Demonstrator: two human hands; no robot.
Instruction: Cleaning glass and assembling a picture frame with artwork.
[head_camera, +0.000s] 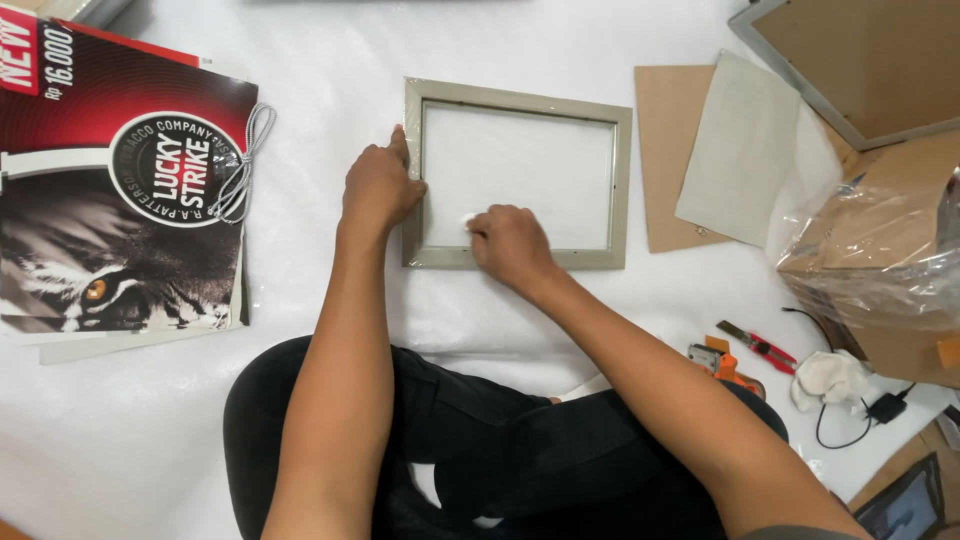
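Observation:
A small grey-beige picture frame (520, 100) lies flat on a white foam sheet (330, 60) in front of me. My left hand (378, 186) rests on the frame's left edge, fingers curled over the rail. My right hand (510, 245) is closed on a small white cloth (468, 219) and presses it against the glass near the lower left corner of the frame.
A stack of dark printed posters with a grey cord (120, 190) lies at the left. Brown backing board (668, 140), a grey sheet (742, 150) and a larger frame (850, 60) are at the right, with a plastic-wrapped box (880, 250), pliers (756, 346), an orange cutter (722, 362) and a crumpled cloth (830, 378).

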